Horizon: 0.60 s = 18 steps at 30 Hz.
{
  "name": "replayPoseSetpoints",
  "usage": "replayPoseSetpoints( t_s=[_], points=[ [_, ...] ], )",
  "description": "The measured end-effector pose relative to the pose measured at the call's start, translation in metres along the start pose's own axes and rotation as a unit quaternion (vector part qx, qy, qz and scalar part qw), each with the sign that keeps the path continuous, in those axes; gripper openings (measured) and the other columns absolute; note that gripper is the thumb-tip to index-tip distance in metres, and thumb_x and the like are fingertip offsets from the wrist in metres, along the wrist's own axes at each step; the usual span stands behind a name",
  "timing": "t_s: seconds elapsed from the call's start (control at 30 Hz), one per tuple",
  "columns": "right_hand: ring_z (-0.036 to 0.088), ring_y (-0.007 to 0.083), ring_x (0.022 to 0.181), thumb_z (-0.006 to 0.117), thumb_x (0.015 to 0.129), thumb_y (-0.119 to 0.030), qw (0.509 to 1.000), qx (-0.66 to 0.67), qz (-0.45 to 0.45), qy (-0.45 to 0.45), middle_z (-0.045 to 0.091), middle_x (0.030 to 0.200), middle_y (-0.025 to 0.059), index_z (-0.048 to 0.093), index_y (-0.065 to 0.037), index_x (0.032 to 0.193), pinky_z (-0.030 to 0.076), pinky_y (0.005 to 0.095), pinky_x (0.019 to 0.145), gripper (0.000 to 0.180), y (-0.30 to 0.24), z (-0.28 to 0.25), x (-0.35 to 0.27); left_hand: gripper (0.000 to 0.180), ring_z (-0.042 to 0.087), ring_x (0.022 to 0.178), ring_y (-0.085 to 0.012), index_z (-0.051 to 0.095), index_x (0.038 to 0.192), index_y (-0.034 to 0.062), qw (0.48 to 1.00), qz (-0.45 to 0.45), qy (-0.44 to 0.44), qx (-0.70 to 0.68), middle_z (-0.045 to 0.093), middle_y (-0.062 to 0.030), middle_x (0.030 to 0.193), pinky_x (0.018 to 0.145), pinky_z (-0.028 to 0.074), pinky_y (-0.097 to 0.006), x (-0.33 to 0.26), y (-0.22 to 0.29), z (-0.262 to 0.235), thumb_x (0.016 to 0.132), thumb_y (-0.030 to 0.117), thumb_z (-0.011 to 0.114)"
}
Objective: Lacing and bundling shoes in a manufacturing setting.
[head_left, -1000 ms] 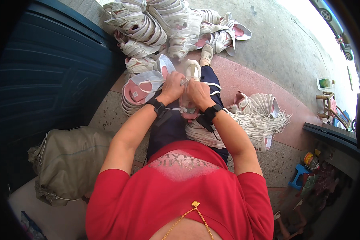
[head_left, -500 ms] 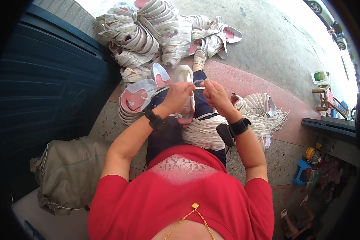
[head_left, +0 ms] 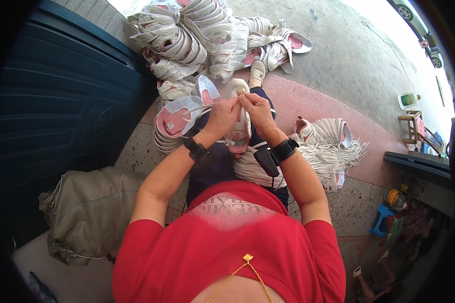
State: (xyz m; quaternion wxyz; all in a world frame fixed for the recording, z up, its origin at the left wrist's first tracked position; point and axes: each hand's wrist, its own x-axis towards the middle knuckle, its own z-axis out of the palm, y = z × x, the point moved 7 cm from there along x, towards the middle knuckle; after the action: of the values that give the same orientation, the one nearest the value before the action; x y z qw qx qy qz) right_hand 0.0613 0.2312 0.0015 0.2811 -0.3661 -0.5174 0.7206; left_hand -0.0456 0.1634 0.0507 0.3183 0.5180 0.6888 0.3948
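your right hand has closed in against your left hand since half a second ago; both now pinch at the white-and-pink shoe on your lap, shoe pile beyond.

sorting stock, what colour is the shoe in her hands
White with pink lining, the shoe shows best in the head view.

In my grip I see a white shoe upper with pink lining. Just left of the grip lies a stack of uppers, white with pink insides; beyond it, a heap in white and pink. Both wrist bands are black. My shirt is red, and the sack is olive-grey.
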Motion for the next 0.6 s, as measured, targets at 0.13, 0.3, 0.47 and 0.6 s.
replayPoseSetpoints(
  t_s=[0.13,0.3,0.47,0.6],
  points=[
    [0.06,0.0072,0.089,0.065,0.098,-0.019,1.0,-0.015,-0.005,-0.009,0.069,0.103,0.0023,0.068,0.003,0.12,0.046,0.0215,0.085,0.031,-0.001,-0.001,-0.002,0.022,0.063,0.063,-0.018,0.066,0.102,0.0003,0.999,0.02,-0.014,0.021,0.064,-0.0108,0.073,0.06,0.048,-0.033,-0.001,-0.004,0.002,0.1,0.019,0.054],
    [0.058,0.0063,0.084,0.065,0.097,-0.018,0.997,-0.071,-0.035,0.005,0.069,0.091,0.0015,0.072,0.004,0.105,0.046,0.0224,0.077,0.024,-0.011,-0.02,-0.011,0.024,0.068,0.084,-0.0227,0.068,0.109,0.001,0.992,0.1,0.009,0.071,0.068,-0.0137,0.085,0.073,0.05,-0.037,0.021,-0.024,-0.018,0.099,0.017,0.054],
    [0.062,0.0083,0.086,0.063,0.097,-0.015,0.996,-0.047,-0.055,-0.041,0.072,0.089,0.0039,0.072,0.004,0.099,0.048,0.0244,0.079,0.021,-0.055,-0.01,-0.027,0.031,0.06,0.115,-0.0334,0.07,0.12,0.0138,0.954,0.04,-0.137,0.262,0.067,-0.0174,0.118,0.101,0.039,-0.043,0.055,-0.12,-0.02,0.092,0.024,0.06],
    [0.064,0.0089,0.085,0.062,0.097,-0.016,0.987,-0.097,-0.091,-0.091,0.073,0.089,0.0057,0.071,0.004,0.098,0.05,0.0253,0.079,0.022,-0.085,0.001,-0.031,0.033,0.063,0.108,-0.0288,0.071,0.116,0.013,0.957,-0.06,-0.245,0.144,0.07,-0.0166,0.11,0.101,0.039,-0.043,0.065,-0.153,-0.005,0.088,0.03,0.065]
  ],
)
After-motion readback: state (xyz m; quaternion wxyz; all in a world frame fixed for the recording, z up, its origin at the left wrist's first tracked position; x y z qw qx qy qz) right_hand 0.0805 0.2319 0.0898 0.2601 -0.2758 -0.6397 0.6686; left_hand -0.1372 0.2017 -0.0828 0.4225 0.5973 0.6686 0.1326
